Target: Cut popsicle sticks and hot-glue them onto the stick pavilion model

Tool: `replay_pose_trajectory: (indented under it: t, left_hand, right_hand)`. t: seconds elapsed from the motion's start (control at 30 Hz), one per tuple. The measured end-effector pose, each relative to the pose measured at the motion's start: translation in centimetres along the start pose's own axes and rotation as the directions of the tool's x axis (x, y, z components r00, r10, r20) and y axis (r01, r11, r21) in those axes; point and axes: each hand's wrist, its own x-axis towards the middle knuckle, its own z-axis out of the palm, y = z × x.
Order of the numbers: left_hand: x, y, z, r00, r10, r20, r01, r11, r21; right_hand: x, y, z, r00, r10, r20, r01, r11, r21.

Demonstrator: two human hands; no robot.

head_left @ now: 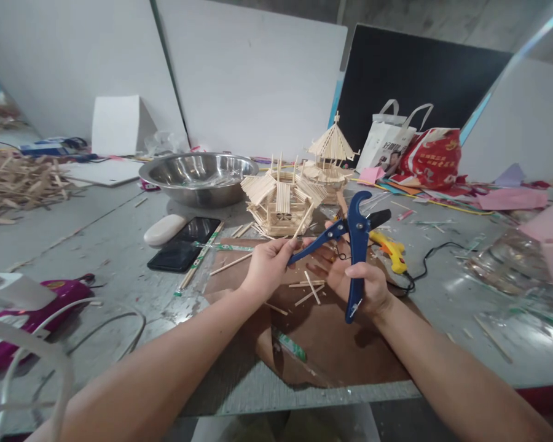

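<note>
My left hand (270, 267) is closed in a pinch on a thin wooden stick (298, 229) that points up toward the model. My right hand (366, 285) is wrapped round one handle of a blue cutter (358, 245), whose two handles are spread apart. The other handle's tip reaches close to my left fingers; whether they touch is unclear. Just beyond stands a small pavilion model (283, 199) built of sticks, with slatted roof panels. Several cut sticks (311, 287) lie below my hands on a brown sheet (341, 344).
A steel basin (198, 178) and a black phone (184, 245) with a white case (164, 230) lie left. Behind is a second pavilion (332, 147). A yellow glue gun (391, 252) with black cord sits right, bags (428, 159) behind it. Loose sticks (18, 184) are piled far left.
</note>
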Motion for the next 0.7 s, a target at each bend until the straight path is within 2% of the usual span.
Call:
replay_pose_trajectory:
  t: [0.17, 0.27, 0.37, 0.43, 0.5, 0.6, 0.63, 0.7]
  left_hand:
    - [-0.3, 0.0, 0.1, 0.993, 0.111, 0.041, -0.117, 0.975, 0.188]
    - [0.0, 0.1, -0.7, 0.988, 0.154, -0.01, -0.144, 0.945, 0.293]
    - [0.3, 0.3, -1.5, 0.988, 0.147, -0.056, -0.126, 0.951, 0.283]
    - [0.4, 0.5, -1.8, 0.987, 0.151, -0.051, -0.133, 0.957, 0.26]
    - [0.3, 0.6, -1.9, 0.986, 0.165, -0.033, -0.152, 0.956, 0.251]
    - [0.2, 0.6, -1.8, 0.982, 0.189, -0.003, -0.182, 0.951, 0.25]
    - [0.1, 0.6, -1.8, 0.981, 0.194, 0.004, -0.189, 0.95, 0.25]
    - [0.1, 0.6, -1.7, 0.98, 0.198, 0.013, -0.195, 0.949, 0.249]
  right_hand:
    - [0.1, -0.7, -0.3, 0.991, -0.05, -0.121, 0.026, 0.981, -0.193]
    - [0.2, -1.0, -1.0, 0.981, -0.097, -0.171, 0.051, 0.964, -0.259]
    - [0.4, -1.4, -1.7, 0.934, -0.178, -0.309, 0.029, 0.901, -0.433]
    - [0.6, -1.5, -2.0, 0.896, -0.217, -0.387, -0.084, 0.774, -0.628]
    - [0.9, -1.3, -2.3, 0.894, -0.27, -0.358, -0.146, 0.579, -0.802]
    - [1.1, -0.5, -2.5, 0.916, -0.355, -0.184, -0.069, 0.314, -0.947]
    - [1.1, -0.3, -2.5, 0.918, -0.371, -0.143, -0.046, 0.258, -0.965]
    - [1.2, 0.2, -2.6, 0.925, -0.364, -0.106, -0.029, 0.21, -0.977]
